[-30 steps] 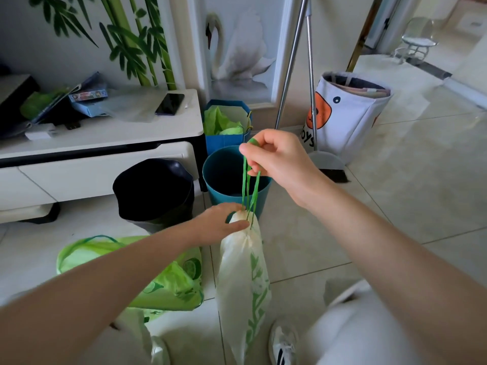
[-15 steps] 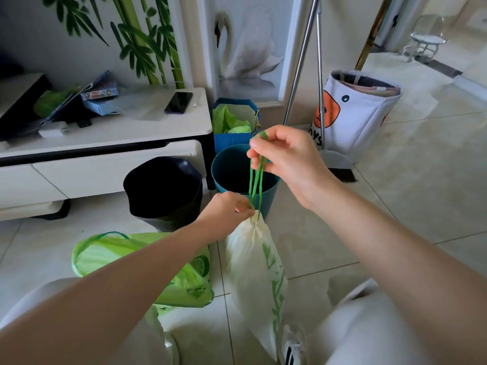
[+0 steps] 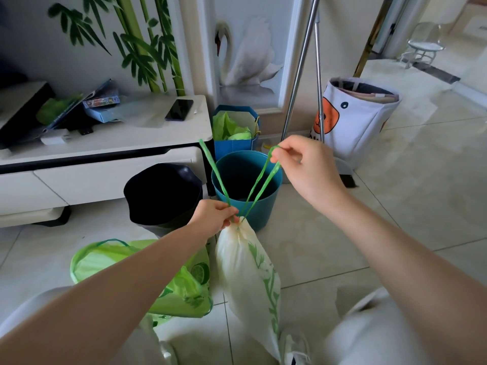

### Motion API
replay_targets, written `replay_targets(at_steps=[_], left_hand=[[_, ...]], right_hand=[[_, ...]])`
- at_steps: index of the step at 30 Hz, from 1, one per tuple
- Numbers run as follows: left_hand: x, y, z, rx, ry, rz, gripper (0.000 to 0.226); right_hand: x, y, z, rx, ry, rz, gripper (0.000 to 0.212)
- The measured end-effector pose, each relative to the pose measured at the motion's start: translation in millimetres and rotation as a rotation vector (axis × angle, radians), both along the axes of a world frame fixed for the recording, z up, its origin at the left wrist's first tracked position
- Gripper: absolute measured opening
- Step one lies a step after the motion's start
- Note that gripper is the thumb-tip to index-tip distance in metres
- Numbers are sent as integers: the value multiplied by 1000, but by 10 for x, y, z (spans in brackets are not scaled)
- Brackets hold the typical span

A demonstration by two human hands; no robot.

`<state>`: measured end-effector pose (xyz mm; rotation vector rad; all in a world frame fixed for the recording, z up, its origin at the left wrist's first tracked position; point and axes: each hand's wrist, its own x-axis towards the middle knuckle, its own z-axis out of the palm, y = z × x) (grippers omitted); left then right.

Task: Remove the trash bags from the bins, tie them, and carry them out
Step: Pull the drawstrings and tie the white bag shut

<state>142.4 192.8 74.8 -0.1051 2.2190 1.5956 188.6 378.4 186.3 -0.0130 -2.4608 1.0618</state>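
Observation:
A white trash bag (image 3: 247, 270) with a green leaf print hangs in front of me, its neck cinched. My left hand (image 3: 214, 217) pinches the gathered neck and the base of one green drawstring loop (image 3: 213, 169), which stands up free to the upper left. My right hand (image 3: 305, 167) pinches the other green drawstring loop (image 3: 259, 184) and holds it taut up to the right. Behind the bag stand a teal bin (image 3: 263, 206) with no liner and a dark bin (image 3: 163, 193) lined in black. A green trash bag (image 3: 181, 291) lies open on the floor at the left.
A white low cabinet (image 3: 105, 143) carries a phone (image 3: 179, 109) and clutter. A blue box (image 3: 234, 143) with green bags stands by the wall. Broom handles (image 3: 300, 67), a dustpan (image 3: 345, 172) and a white fabric basket (image 3: 361, 117) stand at the right. Tiled floor stretches right.
The two drawstring loops, held together a second ago, have been parted: my right hand drew one loop up to the right, and the other now sticks up free to the left.

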Motion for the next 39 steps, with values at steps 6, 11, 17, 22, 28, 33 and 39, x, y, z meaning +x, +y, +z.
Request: replay_targets(at_steps=[6, 11, 17, 22, 28, 33, 39], left_hand=[[-63, -27, -21, -284, 175, -246, 24], [3, 38, 61, -352, 142, -557, 30], [124, 25, 84, -472, 228, -701, 25], [112, -6, 49, -422, 175, -626, 21], [71, -54, 30, -251, 47, -519, 23], [78, -77, 107, -146, -93, -430, 36], [15, -151, 95, -63, -160, -318, 28]], right_hand=[[28, -89, 55, 93, 74, 58, 14], [1, -77, 26, -55, -40, 76, 14], [-58, -87, -14, -188, -98, 111, 17], [-123, -149, -116, -379, -192, 133, 18], [-189, -242, -641, 80, -666, 271, 46], [-195, -240, -785, 218, -826, 429, 26], [-190, -213, -761, 128, -883, 453, 26]])
